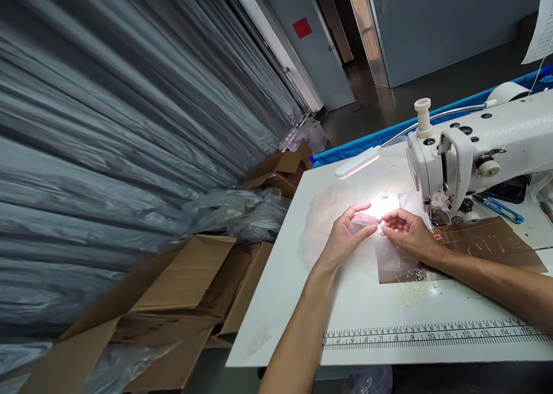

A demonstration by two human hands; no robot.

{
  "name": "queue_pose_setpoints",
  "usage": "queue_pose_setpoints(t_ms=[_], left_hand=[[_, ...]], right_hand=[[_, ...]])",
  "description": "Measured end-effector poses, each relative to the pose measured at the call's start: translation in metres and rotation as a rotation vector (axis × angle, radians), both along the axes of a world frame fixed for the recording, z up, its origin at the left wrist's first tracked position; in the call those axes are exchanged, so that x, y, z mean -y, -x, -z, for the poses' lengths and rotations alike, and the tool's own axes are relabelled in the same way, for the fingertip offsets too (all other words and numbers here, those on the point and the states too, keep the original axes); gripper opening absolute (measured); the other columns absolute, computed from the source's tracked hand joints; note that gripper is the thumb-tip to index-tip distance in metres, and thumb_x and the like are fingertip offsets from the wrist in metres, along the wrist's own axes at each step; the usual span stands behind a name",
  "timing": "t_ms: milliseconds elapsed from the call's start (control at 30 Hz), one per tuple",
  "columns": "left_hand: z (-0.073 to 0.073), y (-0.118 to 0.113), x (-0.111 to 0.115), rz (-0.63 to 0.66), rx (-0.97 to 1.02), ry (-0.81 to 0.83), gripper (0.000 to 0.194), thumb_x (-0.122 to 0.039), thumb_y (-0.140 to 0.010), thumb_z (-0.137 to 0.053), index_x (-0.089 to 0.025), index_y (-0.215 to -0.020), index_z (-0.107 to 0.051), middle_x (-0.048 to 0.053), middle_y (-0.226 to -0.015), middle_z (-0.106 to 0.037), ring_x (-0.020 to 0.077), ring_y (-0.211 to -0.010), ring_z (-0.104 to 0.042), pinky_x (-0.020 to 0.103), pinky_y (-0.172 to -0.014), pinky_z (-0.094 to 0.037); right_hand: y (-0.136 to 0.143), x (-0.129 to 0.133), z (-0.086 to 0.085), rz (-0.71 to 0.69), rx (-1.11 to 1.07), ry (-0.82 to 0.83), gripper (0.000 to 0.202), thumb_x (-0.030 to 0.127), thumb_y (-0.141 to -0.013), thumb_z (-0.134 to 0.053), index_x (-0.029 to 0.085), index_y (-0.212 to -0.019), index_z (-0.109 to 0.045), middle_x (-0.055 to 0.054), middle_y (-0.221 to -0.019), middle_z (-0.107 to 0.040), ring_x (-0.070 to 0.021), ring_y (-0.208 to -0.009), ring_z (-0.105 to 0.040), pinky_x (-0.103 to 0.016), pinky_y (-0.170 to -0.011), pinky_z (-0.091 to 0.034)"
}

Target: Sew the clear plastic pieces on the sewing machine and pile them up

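Pinching a clear film piece (375,224) between them, left hand (345,233) and right hand (408,233) work on the counter (345,302), just left of the sewing machine (466,152). Risk: the thin, glare-washed film could slip or crease under uneven finger tension.

A white sewing machine (479,146) stands at the right of the white surface (280,267), with a cream spool pin (423,116) on top. A gooseneck lamp (358,162) reaches out to the left from behind it and lights the surface. Blue-handled scissors (501,208) lie just beside the machine's base. A printed ruler (432,333) runs along the near edge. Left of the surface, flattened cardboard boxes (173,302) lie on the floor beside crumpled clear plastic (242,209). A grey door (311,42) with a red square (302,27) stands beyond.
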State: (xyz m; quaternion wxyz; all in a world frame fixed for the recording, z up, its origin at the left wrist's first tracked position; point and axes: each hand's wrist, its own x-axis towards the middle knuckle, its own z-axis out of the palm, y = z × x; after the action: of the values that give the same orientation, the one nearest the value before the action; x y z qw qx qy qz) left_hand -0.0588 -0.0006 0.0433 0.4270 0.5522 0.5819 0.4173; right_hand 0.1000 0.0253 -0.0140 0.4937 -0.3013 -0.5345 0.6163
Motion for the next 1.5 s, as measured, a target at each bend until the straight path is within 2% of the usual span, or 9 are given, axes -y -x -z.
queue_pose_setpoints(t_ms=[100,267,400,600,833,1100,1233,1367,1500], left_hand=[[-0.001,0.0,0.0,-0.02,-0.004,0.015,0.057,-0.032,-0.065,-0.081,-0.018,-0.116,-0.062,0.006,-0.094,-0.075,0.0201,-0.089,-0.069,0.031,-0.084,-0.051],[-0.002,0.0,0.001,-0.023,-0.04,0.048,0.056,-0.035,-0.067,-0.08,-0.017,-0.116,-0.062,0.003,-0.081,-0.073,0.0182,-0.081,-0.067,0.028,-0.078,-0.051],[-0.002,-0.001,0.002,-0.004,-0.03,0.069,0.055,-0.037,-0.068,-0.08,-0.019,-0.117,-0.063,0.003,-0.081,-0.073,0.0191,-0.081,-0.068,0.03,-0.08,-0.05],[-0.002,-0.002,0.002,-0.005,0.036,0.062,0.056,-0.039,-0.065,-0.083,-0.018,-0.114,-0.065,0.005,-0.086,-0.075,0.0219,-0.087,-0.07,0.034,-0.087,-0.05],[-0.002,-0.005,0.002,-0.009,0.097,0.093,0.058,-0.038,-0.064,-0.084,-0.016,-0.114,-0.064,0.004,-0.081,-0.074,0.0183,-0.08,-0.069,0.031,-0.084,-0.05],[0.003,-0.011,-0.002,-0.138,0.231,0.221,0.065,-0.031,-0.053,-0.087,-0.015,-0.111,-0.064,0.004,-0.08,-0.074,0.0165,-0.075,-0.068,0.027,-0.072,-0.05],[0.002,-0.01,-0.002,-0.227,0.222,0.253,0.068,-0.034,-0.053,-0.088,-0.015,-0.113,-0.062,0.006,-0.086,-0.074,0.0177,-0.079,-0.068,0.026,-0.071,-0.05],[-0.003,-0.002,-0.001,-0.17,0.16,0.295,0.06,-0.047,-0.065,-0.082,-0.018,-0.113,-0.062,0.007,-0.097,-0.073,0.0194,-0.092,-0.068,0.027,-0.079,-0.05],[-0.006,0.009,0.0,-0.06,0.182,0.265,0.05,-0.052,-0.074,-0.075,-0.017,-0.106,-0.064,0.008,-0.099,-0.073,0.0202,-0.095,-0.068,0.03,-0.084,-0.052]], right_hand=[[0.001,0.0,0.001,0.007,0.006,-0.01,0.026,0.037,-0.067,-0.066,0.02,-0.086,-0.061,-0.002,-0.082,-0.066,-0.0133,-0.073,-0.059,-0.029,-0.07,-0.051],[0.001,0.0,0.001,0.029,0.035,-0.022,0.025,0.036,-0.068,-0.064,0.02,-0.087,-0.061,-0.002,-0.083,-0.065,-0.0137,-0.074,-0.059,-0.029,-0.071,-0.05],[-0.001,0.002,0.0,0.05,0.075,-0.029,0.024,0.034,-0.07,-0.064,0.02,-0.088,-0.062,-0.003,-0.084,-0.065,-0.0152,-0.078,-0.06,-0.03,-0.07,-0.049],[-0.005,0.008,-0.005,0.039,0.183,-0.18,0.015,0.032,-0.078,-0.056,0.021,-0.088,-0.06,-0.003,-0.082,-0.065,-0.0158,-0.076,-0.06,-0.028,-0.064,-0.047],[-0.006,0.01,-0.005,0.05,0.199,-0.268,0.013,0.03,-0.08,-0.052,0.021,-0.088,-0.058,-0.003,-0.081,-0.065,-0.0151,-0.073,-0.06,-0.028,-0.063,-0.048],[-0.006,0.006,-0.003,0.049,0.224,-0.052,0.023,0.028,-0.076,-0.056,0.019,-0.097,-0.059,-0.003,-0.084,-0.064,-0.0166,-0.079,-0.063,-0.029,-0.07,-0.05],[-0.01,0.003,-0.006,-0.009,0.312,0.005,0.025,0.026,-0.08,-0.052,0.018,-0.101,-0.062,0.0,-0.073,-0.062,-0.0153,-0.068,-0.062,-0.028,-0.064,-0.049],[-0.011,-0.004,-0.006,-0.002,0.37,0.024,0.022,0.014,-0.073,-0.055,0.016,-0.093,-0.064,-0.002,-0.079,-0.066,-0.0147,-0.073,-0.063,-0.026,-0.067,-0.05],[-0.008,-0.007,-0.003,0.05,0.361,0.054,0.028,0.01,-0.073,-0.051,0.016,-0.098,-0.062,-0.005,-0.088,-0.069,-0.0145,-0.076,-0.066,-0.025,-0.067,-0.054]])
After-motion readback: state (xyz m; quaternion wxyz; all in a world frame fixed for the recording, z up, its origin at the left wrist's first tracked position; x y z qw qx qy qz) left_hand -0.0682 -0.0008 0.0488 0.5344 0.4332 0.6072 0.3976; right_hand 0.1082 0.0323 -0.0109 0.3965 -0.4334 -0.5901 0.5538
